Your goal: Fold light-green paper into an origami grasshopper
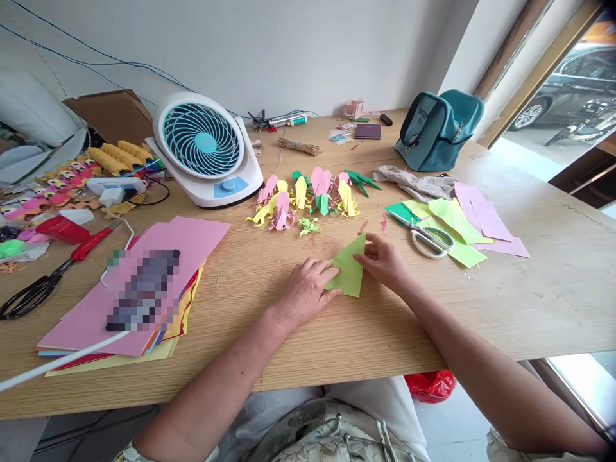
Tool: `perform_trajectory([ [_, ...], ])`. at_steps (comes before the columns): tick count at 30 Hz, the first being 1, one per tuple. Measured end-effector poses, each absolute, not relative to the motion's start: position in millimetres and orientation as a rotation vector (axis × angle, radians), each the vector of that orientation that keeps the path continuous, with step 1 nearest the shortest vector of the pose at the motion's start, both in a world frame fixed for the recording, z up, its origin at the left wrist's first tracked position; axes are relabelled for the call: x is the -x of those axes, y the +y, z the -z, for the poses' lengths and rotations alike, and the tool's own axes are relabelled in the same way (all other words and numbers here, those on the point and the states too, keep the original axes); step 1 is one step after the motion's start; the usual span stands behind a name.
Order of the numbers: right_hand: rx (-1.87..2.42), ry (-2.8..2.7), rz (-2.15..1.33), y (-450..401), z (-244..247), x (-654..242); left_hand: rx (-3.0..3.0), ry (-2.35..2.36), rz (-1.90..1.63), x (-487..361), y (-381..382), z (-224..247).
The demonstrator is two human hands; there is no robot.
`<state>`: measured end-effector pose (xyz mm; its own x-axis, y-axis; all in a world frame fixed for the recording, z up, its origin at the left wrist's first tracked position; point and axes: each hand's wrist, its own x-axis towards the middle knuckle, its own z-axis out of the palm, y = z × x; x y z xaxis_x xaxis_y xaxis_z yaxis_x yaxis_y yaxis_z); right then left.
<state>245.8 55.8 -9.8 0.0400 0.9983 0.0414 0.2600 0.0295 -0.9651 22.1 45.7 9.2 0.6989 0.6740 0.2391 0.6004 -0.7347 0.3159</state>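
A light green sheet of paper [350,273], seemingly folded to a pointed top corner, lies on the wooden table in front of me. My left hand [308,290] rests on its left side, fingers stretched over the paper and thumb apart below them. At the upper right edge, my right hand [380,258] pinches the paper between thumb and fingers. Just beyond is a cluster of folded paper figures in pink, yellow and green, among them a small light green one [308,226]. White-handled scissors [430,242] lie right of my right hand, partly over loose green paper sheets [457,221].
On the left, a stack of coloured paper [202,234] bears a blurred device with a white cable. Black-handled scissors [33,295] and a red-handled screwdriver [96,242] lie beyond. A fan [205,144], a stick bundle [299,146], a grey cloth [414,183] and a teal bag [437,131] stand farther back.
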Motion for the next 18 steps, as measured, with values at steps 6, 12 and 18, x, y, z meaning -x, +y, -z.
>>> perform_trajectory([
  [6,1.542,-1.331,-0.839,59,2,-260,-2.735,0.978,-0.443,-20,47,-12],
  [12,1.599,-1.460,-0.907,57,-1,-267,-2.740,0.953,-0.461,-20,48,-12],
  [18,1.751,-1.807,-0.842,43,-8,-263,-2.788,0.928,-0.404,-22,42,-17],
])
